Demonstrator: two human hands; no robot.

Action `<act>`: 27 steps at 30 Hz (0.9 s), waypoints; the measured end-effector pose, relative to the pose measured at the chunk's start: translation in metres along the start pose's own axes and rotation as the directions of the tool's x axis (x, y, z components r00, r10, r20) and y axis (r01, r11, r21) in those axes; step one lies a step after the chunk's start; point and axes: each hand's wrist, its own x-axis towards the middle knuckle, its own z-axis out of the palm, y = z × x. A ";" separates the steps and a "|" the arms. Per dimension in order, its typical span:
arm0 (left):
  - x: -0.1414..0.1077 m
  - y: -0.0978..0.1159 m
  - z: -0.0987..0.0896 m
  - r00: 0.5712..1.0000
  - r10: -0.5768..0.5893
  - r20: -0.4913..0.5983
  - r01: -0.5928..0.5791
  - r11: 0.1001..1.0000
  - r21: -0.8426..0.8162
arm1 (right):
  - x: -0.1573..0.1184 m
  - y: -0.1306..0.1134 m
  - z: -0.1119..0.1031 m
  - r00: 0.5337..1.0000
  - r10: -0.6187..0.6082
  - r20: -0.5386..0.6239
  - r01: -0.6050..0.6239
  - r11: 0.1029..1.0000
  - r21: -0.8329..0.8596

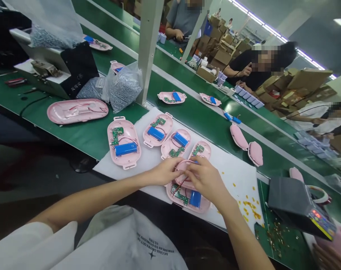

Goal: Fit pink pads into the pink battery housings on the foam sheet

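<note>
In the head view, my left hand (pixel 169 171) and my right hand (pixel 205 176) are closed on opposite sides of a pink plastic shell (pixel 184 180). They hold it low over another pink housing (pixel 207 208), which lies at the front edge of the white foam sheet (pixel 149 183). In that housing I see a green circuit board (pixel 179 195) and a blue battery pack (pixel 195 198). Thin dark and red wires run up between the two parts. My fingers hide much of the upper shell. Just behind my hands, a housing with a board (pixel 198 150) is partly covered.
More pink housings with batteries (pixel 124 144) sit left on the foam. Yellow scraps (pixel 252 210) litter its right side, near a dark box with a red display (pixel 300 206). A post (pixel 149 48) rises behind bags of screws (pixel 124 88). Co-workers sit across the green conveyor.
</note>
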 end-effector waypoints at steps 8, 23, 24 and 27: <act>-0.004 0.000 0.002 1.000 0.014 -0.007 -0.014 1.000 -0.017 | 0.002 -0.007 0.011 0.985 0.105 -0.137 -0.117 0.990 -0.081; -0.008 0.000 0.002 0.997 0.058 -0.042 -0.058 0.998 -0.006 | 0.001 -0.009 0.012 0.996 0.015 -0.090 -0.024 0.995 -0.099; -0.009 0.000 0.002 0.997 0.059 -0.041 -0.059 0.998 0.003 | 0.002 -0.010 0.013 0.990 0.046 -0.131 -0.061 0.991 -0.118; -0.013 -0.001 0.001 0.998 0.048 -0.050 -0.047 0.999 0.006 | 0.004 -0.010 0.008 0.940 0.257 -0.224 -0.275 0.960 -0.053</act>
